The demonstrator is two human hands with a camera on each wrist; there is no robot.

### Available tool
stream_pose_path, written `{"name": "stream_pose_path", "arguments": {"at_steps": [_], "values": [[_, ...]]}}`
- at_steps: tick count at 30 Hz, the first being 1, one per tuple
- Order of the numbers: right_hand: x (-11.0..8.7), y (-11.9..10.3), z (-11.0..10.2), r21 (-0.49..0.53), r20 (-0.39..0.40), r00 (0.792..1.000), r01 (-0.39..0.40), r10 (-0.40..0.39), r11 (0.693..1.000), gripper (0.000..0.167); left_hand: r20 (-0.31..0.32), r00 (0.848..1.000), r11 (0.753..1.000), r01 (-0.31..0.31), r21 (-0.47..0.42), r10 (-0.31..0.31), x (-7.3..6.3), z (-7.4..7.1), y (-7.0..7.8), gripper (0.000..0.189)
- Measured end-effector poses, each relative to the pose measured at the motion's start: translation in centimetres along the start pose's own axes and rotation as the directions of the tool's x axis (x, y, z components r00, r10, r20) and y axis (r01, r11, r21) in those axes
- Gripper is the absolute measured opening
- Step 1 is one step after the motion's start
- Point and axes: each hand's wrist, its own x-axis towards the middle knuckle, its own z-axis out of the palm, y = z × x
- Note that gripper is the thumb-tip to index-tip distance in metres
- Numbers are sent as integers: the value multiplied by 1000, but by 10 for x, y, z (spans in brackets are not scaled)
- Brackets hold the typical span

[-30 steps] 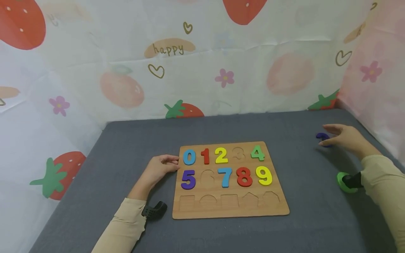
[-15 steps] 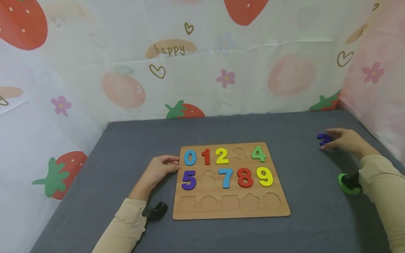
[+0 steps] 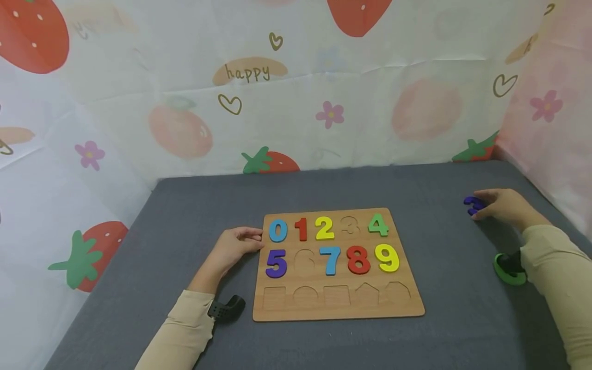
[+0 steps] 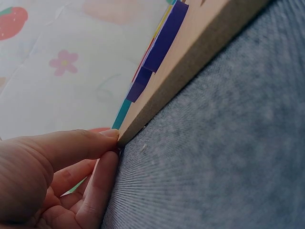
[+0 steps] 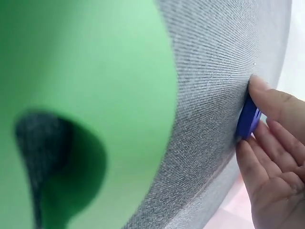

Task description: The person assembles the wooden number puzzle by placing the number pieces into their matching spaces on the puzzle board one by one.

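My left hand (image 3: 238, 244) holds the left edge of a wooden number puzzle board (image 3: 319, 306), its thumb and a finger at the board's edge in the left wrist view. Far to the right, my right hand (image 3: 506, 205) pinches a purple number 3 (image 3: 473, 203) between thumb and fingers. The right wrist view shows this purple piece (image 5: 248, 117) edge-on, close to the cloth. Most number pieces sit in the board; the 3 slot (image 3: 349, 225) and the 6 slot (image 3: 304, 263) are bare recesses.
A green number piece (image 3: 509, 272) lies under my right wrist, partly hidden by the black wrist camera; it fills much of the right wrist view. Grey cloth (image 3: 208, 200) covers the table. Patterned white fabric (image 3: 287, 128) hangs behind, with pinkish fabric at the right.
My right hand has closed its thumb and fingers on the purple 3, which has turned so its shape shows more clearly. The left hand and board stay in place.
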Motion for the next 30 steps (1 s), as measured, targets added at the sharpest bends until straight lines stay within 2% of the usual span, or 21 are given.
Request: {"name": "stream_pose_path", "arguments": {"at_steps": [6, 10, 23, 30], "values": [[-3, -11, 5, 4, -23, 1000, -10, 10, 1000, 86, 7, 1000, 1000, 2, -7, -2, -1, 1, 0, 40], [-3, -28, 14, -8, -31, 999, 16, -16, 1000, 90, 6, 1000, 1000, -3, 0, 3, -2, 2, -1, 40], [-2, -100, 48, 29, -48, 991, 125, -124, 992, 84, 7, 1000, 1000, 2, -13, -2, -1, 0, 0, 41], [-1, -128, 64, 35, -36, 984, 174, -173, 984, 78, 5, 1000, 1000, -5, -12, 5, -1, 0, 2, 41]]}}
